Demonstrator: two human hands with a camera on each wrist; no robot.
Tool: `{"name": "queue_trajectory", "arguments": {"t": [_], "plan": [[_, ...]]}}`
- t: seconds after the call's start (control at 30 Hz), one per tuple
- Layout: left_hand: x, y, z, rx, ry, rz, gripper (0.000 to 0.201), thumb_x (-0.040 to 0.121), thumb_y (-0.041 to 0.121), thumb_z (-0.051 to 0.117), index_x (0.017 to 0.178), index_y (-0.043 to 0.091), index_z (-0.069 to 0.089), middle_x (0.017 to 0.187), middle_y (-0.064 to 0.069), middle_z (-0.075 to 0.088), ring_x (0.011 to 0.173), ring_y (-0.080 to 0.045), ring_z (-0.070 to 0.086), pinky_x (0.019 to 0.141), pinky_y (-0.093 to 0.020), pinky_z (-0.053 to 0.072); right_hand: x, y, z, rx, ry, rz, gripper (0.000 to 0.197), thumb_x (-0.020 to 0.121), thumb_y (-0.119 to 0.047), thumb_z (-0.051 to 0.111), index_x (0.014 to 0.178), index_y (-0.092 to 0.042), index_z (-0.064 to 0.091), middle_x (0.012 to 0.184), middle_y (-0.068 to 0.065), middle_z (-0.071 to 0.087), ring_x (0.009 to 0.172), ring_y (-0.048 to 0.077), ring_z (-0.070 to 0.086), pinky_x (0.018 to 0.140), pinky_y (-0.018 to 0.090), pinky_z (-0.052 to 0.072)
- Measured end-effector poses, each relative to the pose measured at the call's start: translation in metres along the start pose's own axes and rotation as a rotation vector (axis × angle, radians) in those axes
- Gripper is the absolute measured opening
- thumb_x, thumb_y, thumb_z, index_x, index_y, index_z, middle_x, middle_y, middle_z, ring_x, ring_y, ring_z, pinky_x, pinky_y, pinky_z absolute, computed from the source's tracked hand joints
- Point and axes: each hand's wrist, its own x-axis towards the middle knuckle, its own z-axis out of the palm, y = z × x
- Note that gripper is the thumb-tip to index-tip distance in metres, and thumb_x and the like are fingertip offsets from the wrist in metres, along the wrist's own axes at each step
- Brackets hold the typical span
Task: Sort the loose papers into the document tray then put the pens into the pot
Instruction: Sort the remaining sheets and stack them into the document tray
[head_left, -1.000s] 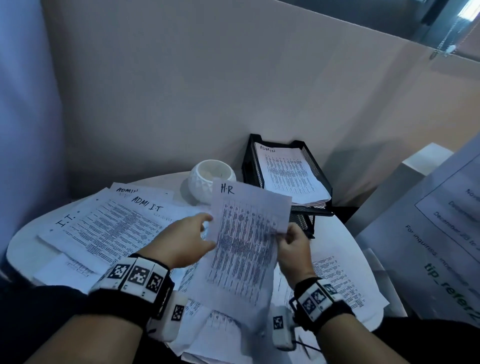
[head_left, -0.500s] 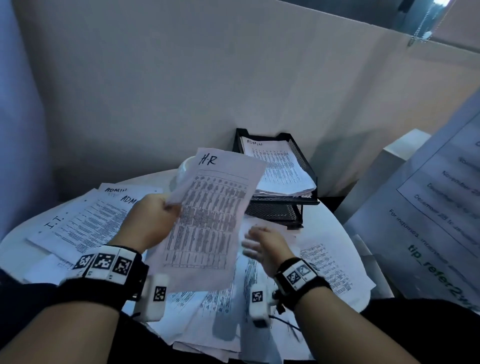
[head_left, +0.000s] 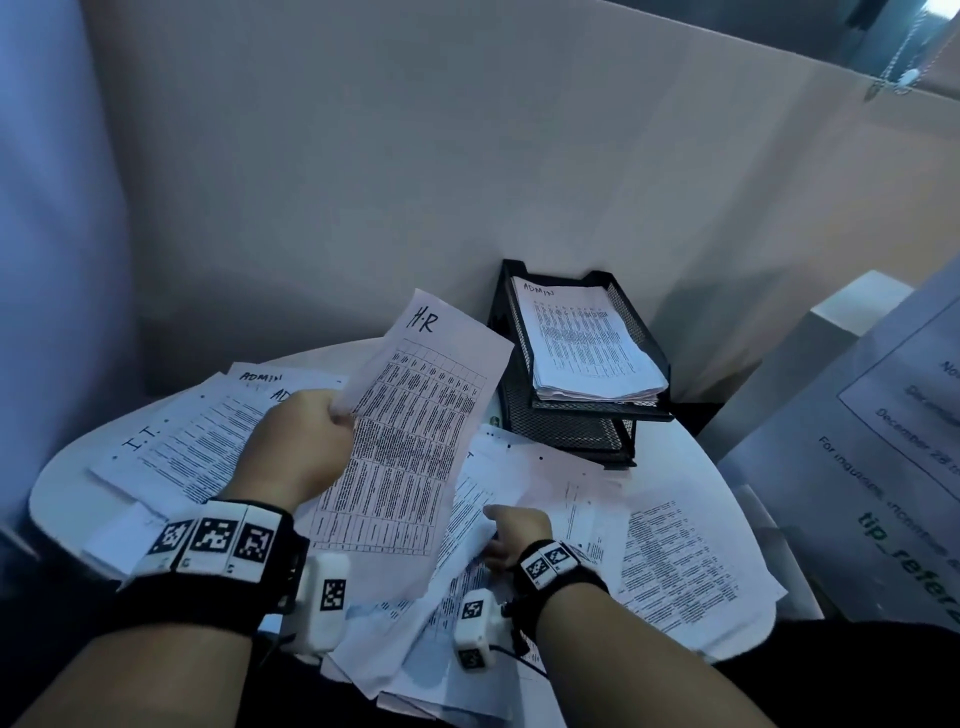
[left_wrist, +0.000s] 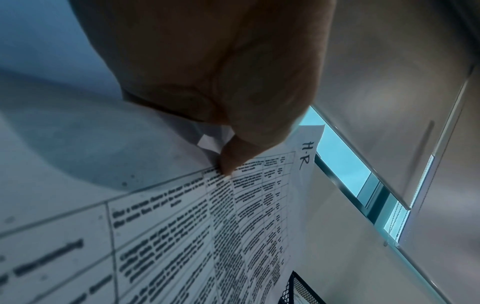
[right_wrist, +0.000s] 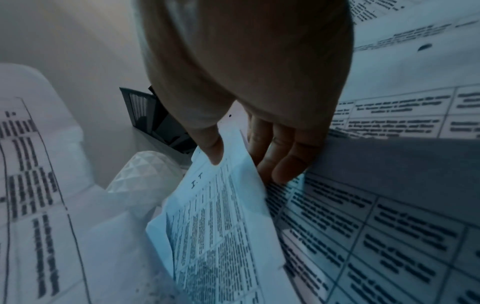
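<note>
L hand (head_left: 298, 452): pinches H.R sheet (head_left: 415, 441) at edge, raised.
R hand (head_left: 517, 535): thumb and fingers grasp I.T sheet (right_wrist: 221, 216) on pile.
Tray (head_left: 571, 431): ADMIN stack on top.

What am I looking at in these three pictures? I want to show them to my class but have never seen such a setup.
A person sorts papers, wearing three cameras: one on the head looking down, one on each wrist looking along the fingers. The left hand pinches a sheet marked H.R, seen close in the left wrist picture. The right hand grips a sheet marked I.T from the loose papers on the round white table. The black mesh document tray holds a stack headed ADMIN. A white faceted pot shows in the right wrist picture.
</note>
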Motion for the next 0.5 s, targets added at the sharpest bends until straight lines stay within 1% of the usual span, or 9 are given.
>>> {"name": "queue_trajectory", "arguments": {"t": [0.07, 0.13, 0.17, 0.23, 0.3, 0.33, 0.4, 0.47, 0.5], "plan": [[0.001, -0.001, -0.001, 0.002, -0.007, -0.002, 0.031, 0.1, 0.02, 0.049, 0.074, 0.014, 0.062, 0.068, -0.008, 0.064, 0.066, -0.027, 0.06, 0.062, -0.035, 0.048, 0.001, 0.001, 0.004, -0.089, 0.021, -0.073, 0.02, 0.082, -0.001, 0.069, 0.071, -0.004, 0.053, 0.061, 0.014, 0.051, 0.053, 0.031, 0.058, 0.052, 0.035, 0.05], [0.001, -0.002, -0.001, 0.007, -0.013, -0.011, 0.029, 0.099, 0.018, 0.049, 0.073, 0.014, 0.061, 0.068, -0.009, 0.064, 0.067, -0.029, 0.06, 0.063, -0.035, 0.049, 0.004, 0.001, 0.003, -0.174, 0.051, -0.178, 0.021, 0.077, -0.003, 0.061, 0.064, -0.012, 0.048, 0.067, 0.013, 0.052, 0.063, 0.03, 0.059, 0.058, 0.038, 0.051], [0.002, -0.002, 0.0, 0.012, -0.015, -0.016, 0.028, 0.099, 0.018, 0.049, 0.073, 0.014, 0.061, 0.068, -0.009, 0.064, 0.067, -0.029, 0.061, 0.063, -0.035, 0.049, 0.005, 0.0, -0.001, -0.186, 0.084, -0.231, 0.017, 0.078, -0.004, 0.059, 0.067, -0.014, 0.05, 0.071, 0.012, 0.055, 0.066, 0.029, 0.059, 0.059, 0.038, 0.052], [0.002, 0.0, 0.0, 0.018, -0.018, -0.018, 0.028, 0.098, 0.016, 0.048, 0.073, 0.014, 0.06, 0.068, -0.009, 0.063, 0.066, -0.03, 0.06, 0.06, -0.034, 0.046, 0.0, -0.006, -0.014, -0.18, 0.131, -0.336, 0.01, 0.082, -0.004, 0.056, 0.08, -0.014, 0.056, 0.079, 0.009, 0.063, 0.069, 0.026, 0.061, 0.057, 0.034, 0.05], [0.002, 0.002, 0.001, 0.026, -0.011, -0.02, 0.027, 0.098, 0.012, 0.047, 0.072, 0.015, 0.057, 0.068, -0.008, 0.062, 0.066, -0.029, 0.059, 0.058, -0.033, 0.043, -0.007, -0.012, -0.035, -0.166, 0.16, -0.449, 0.016, 0.081, 0.0, 0.057, 0.084, -0.015, 0.059, 0.08, 0.01, 0.065, 0.065, 0.024, 0.058, 0.054, 0.033, 0.045], [0.001, 0.003, 0.002, 0.031, -0.004, -0.022, 0.027, 0.097, 0.011, 0.047, 0.073, 0.015, 0.057, 0.068, -0.008, 0.062, 0.066, -0.029, 0.058, 0.058, -0.033, 0.042, -0.013, -0.016, -0.049, -0.141, 0.183, -0.491, 0.017, 0.08, 0.002, 0.06, 0.085, -0.014, 0.061, 0.082, 0.012, 0.067, 0.065, 0.024, 0.059, 0.055, 0.034, 0.045], [0.001, 0.004, 0.002, 0.045, 0.01, -0.024, 0.026, 0.097, 0.009, 0.046, 0.074, 0.015, 0.056, 0.069, -0.008, 0.061, 0.067, -0.03, 0.058, 0.059, -0.034, 0.044, -0.017, -0.022, -0.08, -0.078, 0.213, -0.553, 0.014, 0.085, 0.003, 0.061, 0.091, -0.008, 0.065, 0.087, 0.014, 0.069, 0.069, 0.024, 0.061, 0.06, 0.035, 0.05], [0.0, 0.005, 0.004, 0.068, 0.022, -0.027, 0.025, 0.097, 0.008, 0.046, 0.075, 0.016, 0.055, 0.069, -0.008, 0.061, 0.067, -0.029, 0.058, 0.061, -0.035, 0.046, -0.02, -0.029, -0.113, 0.009, 0.178, -0.564, 0.008, 0.093, -0.004, 0.061, 0.095, -0.006, 0.069, 0.093, 0.016, 0.073, 0.078, 0.028, 0.066, 0.071, 0.046, 0.06], [-0.001, 0.006, 0.004, 0.082, 0.031, -0.031, 0.025, 0.097, 0.008, 0.046, 0.075, 0.016, 0.055, 0.069, -0.007, 0.062, 0.066, -0.028, 0.058, 0.061, -0.036, 0.047, -0.019, -0.032, -0.129, 0.052, 0.155, -0.563, 0.011, 0.095, -0.005, 0.06, 0.094, -0.007, 0.07, 0.095, 0.017, 0.075, 0.082, 0.031, 0.068, 0.076, 0.05, 0.061]]}}
